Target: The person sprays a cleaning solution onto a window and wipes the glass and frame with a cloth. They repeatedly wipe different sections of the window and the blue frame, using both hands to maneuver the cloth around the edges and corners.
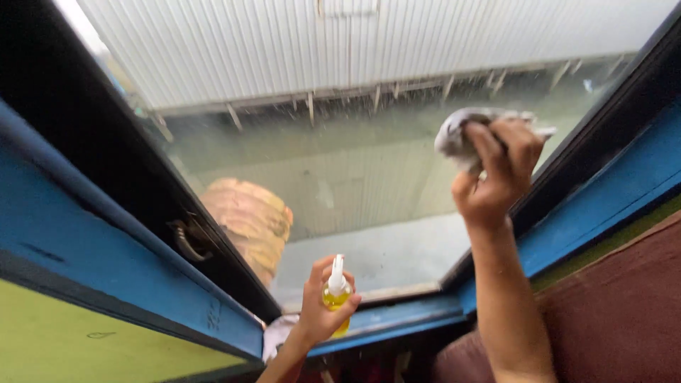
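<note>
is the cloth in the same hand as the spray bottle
No, the right hand presses the grey cloth to the window glass, while the left hand holds the yellow spray bottle.

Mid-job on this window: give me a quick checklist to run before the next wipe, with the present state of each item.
1. Cloth gripped: ok. The right hand holds the grey cloth bunched in its fingers.
2. Cloth on the glass: cannot tell. It is up against the window pane near the top right, but contact is not clear.
3. Spray bottle secure: ok. The left hand wraps the yellow spray bottle, held upright, with its white nozzle on top.
4. Nozzle aimed at the pane: cannot tell.
5. Glass clean: not ok. Streaks and haze show across the upper part.
6. Dark window frame with its latch clear of both hands: ok.
</note>
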